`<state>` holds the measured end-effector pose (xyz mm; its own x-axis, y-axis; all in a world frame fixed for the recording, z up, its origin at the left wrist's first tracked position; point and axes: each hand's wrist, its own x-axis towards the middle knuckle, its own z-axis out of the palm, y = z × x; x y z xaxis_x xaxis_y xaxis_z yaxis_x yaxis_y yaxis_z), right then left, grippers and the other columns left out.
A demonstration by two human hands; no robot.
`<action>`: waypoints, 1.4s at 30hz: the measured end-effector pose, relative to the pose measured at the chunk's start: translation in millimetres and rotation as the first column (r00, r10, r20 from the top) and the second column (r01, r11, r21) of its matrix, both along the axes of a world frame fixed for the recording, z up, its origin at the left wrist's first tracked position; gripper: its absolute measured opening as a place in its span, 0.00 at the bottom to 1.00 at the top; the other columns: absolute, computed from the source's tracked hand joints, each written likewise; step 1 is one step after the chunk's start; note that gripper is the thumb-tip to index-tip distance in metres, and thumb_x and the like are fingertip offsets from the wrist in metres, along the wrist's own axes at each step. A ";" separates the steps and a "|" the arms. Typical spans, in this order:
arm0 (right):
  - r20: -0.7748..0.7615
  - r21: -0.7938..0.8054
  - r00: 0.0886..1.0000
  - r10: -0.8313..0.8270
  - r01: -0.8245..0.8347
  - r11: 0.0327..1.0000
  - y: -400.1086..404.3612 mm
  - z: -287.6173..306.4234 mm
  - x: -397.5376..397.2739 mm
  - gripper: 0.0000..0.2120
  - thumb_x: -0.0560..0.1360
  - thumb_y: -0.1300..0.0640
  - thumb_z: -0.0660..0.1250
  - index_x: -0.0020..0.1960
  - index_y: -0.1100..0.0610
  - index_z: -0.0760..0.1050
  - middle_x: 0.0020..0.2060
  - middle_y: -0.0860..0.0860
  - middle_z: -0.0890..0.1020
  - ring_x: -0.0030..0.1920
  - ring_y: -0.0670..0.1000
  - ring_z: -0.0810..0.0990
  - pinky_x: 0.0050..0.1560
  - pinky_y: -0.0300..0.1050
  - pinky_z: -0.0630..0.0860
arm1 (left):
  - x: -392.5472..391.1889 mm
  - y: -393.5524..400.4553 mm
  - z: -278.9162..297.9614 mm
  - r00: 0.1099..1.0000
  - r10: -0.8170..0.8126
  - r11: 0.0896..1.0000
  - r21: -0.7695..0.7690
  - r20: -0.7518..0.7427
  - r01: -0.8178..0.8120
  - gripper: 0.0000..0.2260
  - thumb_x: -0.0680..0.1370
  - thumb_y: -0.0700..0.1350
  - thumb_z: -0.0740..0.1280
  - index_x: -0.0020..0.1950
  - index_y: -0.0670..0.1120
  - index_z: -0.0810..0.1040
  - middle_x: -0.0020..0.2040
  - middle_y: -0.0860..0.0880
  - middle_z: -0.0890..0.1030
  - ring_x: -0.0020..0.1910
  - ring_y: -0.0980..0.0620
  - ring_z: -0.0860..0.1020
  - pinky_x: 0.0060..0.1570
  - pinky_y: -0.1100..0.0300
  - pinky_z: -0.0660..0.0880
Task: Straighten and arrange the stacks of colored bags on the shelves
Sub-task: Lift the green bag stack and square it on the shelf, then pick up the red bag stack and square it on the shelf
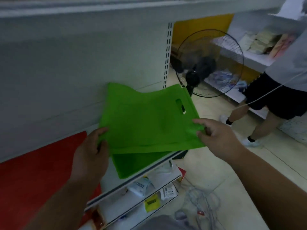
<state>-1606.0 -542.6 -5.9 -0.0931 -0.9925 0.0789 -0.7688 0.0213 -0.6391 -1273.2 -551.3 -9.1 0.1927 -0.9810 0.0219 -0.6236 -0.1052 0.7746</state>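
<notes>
A flat green bag (146, 120) with a cut-out handle slot is lifted slightly above the white shelf (146, 173). My left hand (90, 156) grips its near left edge. My right hand (216, 136) pinches its near right corner between thumb and fingers. Beneath it a second green bag (136, 163) lies flat on the shelf, partly covered. To the left lies a stack of red bags (36, 173), its near edge running out of view.
A black standing fan (209, 63) stands on the floor past the shelf end. Another person (282, 83) stands at the right by further shelves. Lower shelves hold small packets (141, 188). Cables (197, 201) lie on the tiled floor.
</notes>
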 end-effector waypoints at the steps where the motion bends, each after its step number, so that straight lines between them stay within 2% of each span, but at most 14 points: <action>1: 0.017 0.022 0.998 0.058 -0.058 0.998 -14.5 -5.1 -7.3 0.18 0.78 0.61 0.67 0.65 0.45 0.75 0.23 0.41 0.71 0.24 0.44 0.67 0.26 0.33 0.62 | -8.2 2.5 -2.9 0.999 0.032 0.999 0.009 0.017 -0.032 0.17 0.80 0.40 0.60 0.63 0.60 0.74 0.37 0.52 0.79 0.32 0.48 0.79 0.34 0.52 0.74; 3: 0.080 0.061 0.985 0.151 -0.156 0.986 -41.0 -13.5 -21.0 0.22 0.76 0.64 0.67 0.61 0.39 0.74 0.27 0.45 0.71 0.25 0.44 0.65 0.26 0.34 0.60 | -25.0 11.6 -7.7 0.994 0.094 0.995 0.034 0.062 -0.096 0.18 0.79 0.39 0.61 0.63 0.60 0.74 0.36 0.52 0.78 0.32 0.48 0.78 0.38 0.51 0.75; 6: 0.102 0.108 0.965 0.242 -0.253 0.962 -69.3 -17.1 -33.5 0.26 0.74 0.65 0.66 0.58 0.35 0.70 0.36 0.53 0.77 0.27 0.46 0.69 0.26 0.37 0.64 | -45.9 21.0 -11.2 0.978 0.163 0.979 0.105 0.129 -0.177 0.18 0.77 0.39 0.64 0.64 0.56 0.76 0.44 0.49 0.80 0.29 0.51 0.77 0.29 0.58 0.70; 9: 0.045 0.183 0.946 0.321 -0.324 0.928 -86.1 -20.5 -34.9 0.22 0.75 0.63 0.66 0.64 0.43 0.70 0.42 0.48 0.79 0.26 0.45 0.73 0.24 0.36 0.67 | -58.8 20.3 -16.6 0.953 0.186 0.966 0.133 0.239 -0.222 0.20 0.76 0.40 0.65 0.66 0.54 0.76 0.58 0.47 0.80 0.38 0.49 0.77 0.36 0.58 0.69; 11: -0.013 0.211 0.941 0.338 -0.327 0.921 -92.2 -25.7 -29.4 0.20 0.77 0.60 0.66 0.67 0.48 0.69 0.49 0.47 0.77 0.26 0.44 0.75 0.24 0.37 0.68 | -67.5 22.0 -17.7 0.930 0.211 0.955 0.137 0.301 -0.262 0.20 0.75 0.39 0.66 0.66 0.52 0.76 0.61 0.46 0.79 0.42 0.48 0.75 0.40 0.57 0.69; 14: -0.152 0.159 0.920 0.360 -0.337 0.928 -95.9 -31.4 -19.9 0.18 0.79 0.57 0.64 0.69 0.53 0.70 0.54 0.51 0.78 0.29 0.42 0.76 0.30 0.38 0.72 | -72.0 23.2 -21.6 0.893 0.219 0.941 0.156 0.393 -0.299 0.20 0.76 0.40 0.65 0.68 0.50 0.75 0.63 0.45 0.78 0.45 0.51 0.74 0.42 0.58 0.69; 19: -0.231 0.178 0.873 0.429 -0.395 0.901 -104.4 -37.4 -18.7 0.21 0.78 0.61 0.64 0.71 0.55 0.70 0.57 0.56 0.76 0.42 0.49 0.76 0.45 0.44 0.74 | -68.3 19.4 -31.2 0.864 0.207 0.921 0.206 0.460 -0.330 0.21 0.78 0.43 0.63 0.71 0.51 0.72 0.64 0.45 0.77 0.47 0.48 0.77 0.42 0.56 0.74; 23: -0.276 0.227 0.846 0.457 -0.405 0.886 -105.0 -35.2 -17.9 0.26 0.76 0.65 0.64 0.73 0.55 0.67 0.59 0.58 0.75 0.44 0.51 0.75 0.44 0.43 0.72 | -72.7 20.6 -33.4 0.857 0.208 0.913 0.222 0.471 -0.343 0.21 0.79 0.45 0.65 0.72 0.50 0.71 0.63 0.44 0.78 0.51 0.44 0.78 0.43 0.56 0.72; 26: -0.387 0.221 0.815 0.432 -0.373 0.901 -100.5 -31.1 -14.6 0.24 0.76 0.61 0.65 0.71 0.55 0.67 0.58 0.57 0.72 0.50 0.55 0.76 0.50 0.48 0.76 | -71.9 23.1 -34.3 0.846 0.195 0.912 0.226 0.497 -0.343 0.21 0.78 0.46 0.66 0.71 0.51 0.71 0.61 0.45 0.77 0.48 0.47 0.75 0.44 0.56 0.72; 30: -0.553 0.156 0.733 0.396 -0.376 0.913 -86.7 -17.1 -1.7 0.20 0.75 0.54 0.66 0.65 0.57 0.69 0.55 0.56 0.70 0.53 0.56 0.73 0.54 0.51 0.74 | -65.8 32.4 -33.8 0.798 0.227 0.925 0.133 0.558 -0.356 0.24 0.74 0.48 0.71 0.70 0.50 0.72 0.63 0.42 0.71 0.56 0.39 0.76 0.57 0.46 0.74; 34: -0.525 0.095 0.719 0.456 -0.483 0.871 -58.8 0.2 36.4 0.21 0.77 0.49 0.64 0.68 0.55 0.68 0.57 0.54 0.70 0.55 0.53 0.72 0.56 0.48 0.73 | -57.3 60.3 -27.3 0.858 0.187 0.965 0.075 0.478 -0.252 0.21 0.76 0.49 0.70 0.68 0.51 0.73 0.61 0.48 0.73 0.57 0.46 0.75 0.60 0.49 0.73; 36: -0.480 0.051 0.725 0.494 -0.540 0.840 -39.0 9.7 70.7 0.22 0.78 0.47 0.64 0.69 0.55 0.68 0.57 0.53 0.71 0.56 0.52 0.72 0.58 0.47 0.72 | -39.1 82.4 -27.4 0.880 0.175 0.976 0.037 0.441 -0.212 0.18 0.76 0.50 0.70 0.66 0.52 0.76 0.59 0.49 0.74 0.55 0.47 0.76 0.58 0.50 0.75; 39: -0.424 -0.003 0.706 0.567 -0.627 0.779 -3.2 20.8 143.9 0.22 0.77 0.47 0.64 0.68 0.56 0.70 0.57 0.54 0.72 0.57 0.54 0.72 0.58 0.50 0.72 | 10.7 130.8 -29.2 0.883 0.215 0.972 -0.004 0.418 -0.235 0.17 0.75 0.49 0.70 0.63 0.52 0.77 0.54 0.51 0.74 0.47 0.48 0.78 0.49 0.53 0.77; 42: -0.371 -0.057 0.678 0.634 -0.698 0.714 44.1 29.0 234.4 0.21 0.76 0.47 0.66 0.66 0.55 0.73 0.55 0.55 0.73 0.55 0.57 0.74 0.57 0.52 0.73 | 75.5 197.8 -26.4 0.859 0.287 0.952 -0.023 0.424 -0.307 0.16 0.75 0.50 0.69 0.63 0.54 0.77 0.53 0.54 0.74 0.46 0.51 0.77 0.46 0.53 0.77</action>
